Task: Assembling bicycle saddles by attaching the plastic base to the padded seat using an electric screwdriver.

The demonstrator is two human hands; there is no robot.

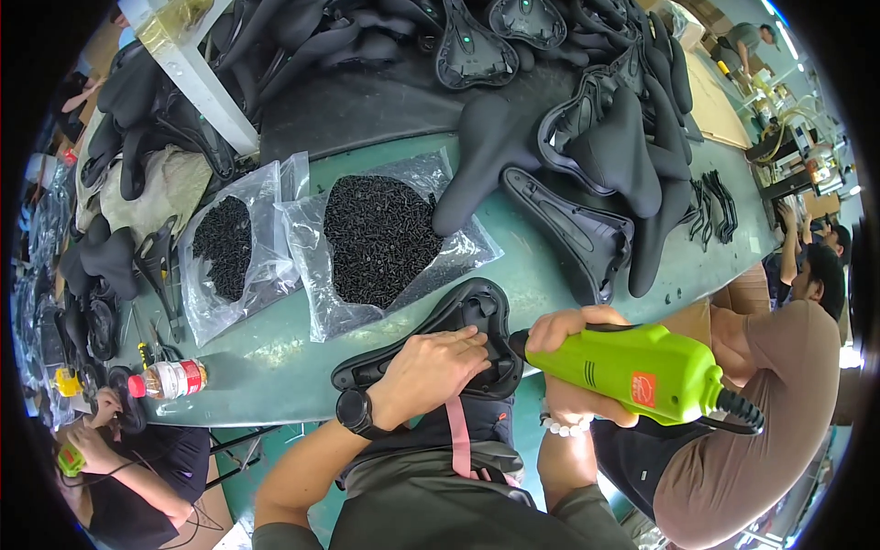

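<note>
A black bicycle saddle lies upside down at the table's near edge, its hollow underside facing up. My left hand, with a dark watch at the wrist, lies across the saddle and holds it, fingers together and fingertips in the hollow. What is under the fingertips is hidden. In my right hand is a lime-green electric screwdriver, fingers wrapped round its body. It lies sideways, its dark nose at the saddle's right rim; the bit cannot be made out. A black cable leaves its right end.
Two clear bags of black screws lie beyond the saddle. Saddles pile up at the back and right. A bottle lies at left. Black metal strips lie far right. Co-workers sit close at right and left.
</note>
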